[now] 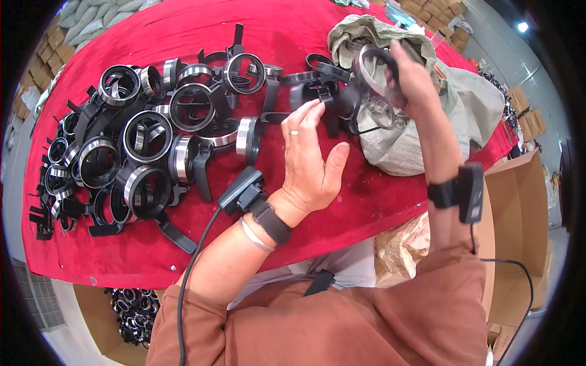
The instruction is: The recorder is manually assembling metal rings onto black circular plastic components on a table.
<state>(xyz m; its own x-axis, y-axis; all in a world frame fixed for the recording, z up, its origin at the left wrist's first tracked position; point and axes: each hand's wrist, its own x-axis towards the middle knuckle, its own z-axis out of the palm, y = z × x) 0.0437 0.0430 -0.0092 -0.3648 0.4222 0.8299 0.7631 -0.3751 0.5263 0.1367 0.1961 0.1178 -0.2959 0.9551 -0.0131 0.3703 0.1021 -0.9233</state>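
Note:
My right hand (413,85) is gripping a black and silver ring (376,67), blurred by motion, at the mouth of a woven sack (390,149). Its fingers wrap round the ring's right edge. My left hand (311,158) is over the red cloth with fingers stretched and thumb apart, holding nothing. Its fingertips are near loose black parts (323,88) left of the sack. To the left of that hand is a large pile of silver-banded black rings (146,135), many with flat black lever-like tabs. One such ring (247,139) lies closest to my left hand.
A red cloth (317,219) covers the table. Below its left front edge is a cardboard box with many small rings (135,308). An open cardboard box (519,213) stands at right, near a golden woven sack (401,249). Cables run from both wrist devices.

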